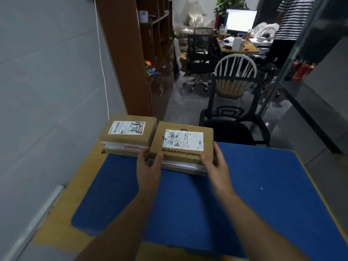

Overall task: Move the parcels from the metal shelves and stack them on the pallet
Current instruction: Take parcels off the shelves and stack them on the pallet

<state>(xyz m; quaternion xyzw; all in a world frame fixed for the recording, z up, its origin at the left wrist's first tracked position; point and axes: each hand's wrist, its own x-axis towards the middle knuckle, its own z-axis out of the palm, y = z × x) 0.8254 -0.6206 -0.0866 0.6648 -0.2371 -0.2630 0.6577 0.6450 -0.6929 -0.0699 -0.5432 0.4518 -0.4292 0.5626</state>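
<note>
A brown cardboard parcel (183, 147) with a white shipping label sits at the far edge of a blue mat (244, 185) laid over flat cardboard. My left hand (149, 166) grips its near left corner, thumb on top. My right hand (216, 161) holds its right side, thumb against the front edge. A second brown parcel (128, 135) with a label and black handwriting stands just left of it, against the wall, close to or touching the first.
A grey wall (47, 91) runs along the left. Beyond the mat stand a black chair (235, 127), a white spindle-back chair (235, 72), a brown shelving unit (131, 53) and a cluttered desk with a monitor (241, 19). A person in a striped shirt (293, 16) stands far right.
</note>
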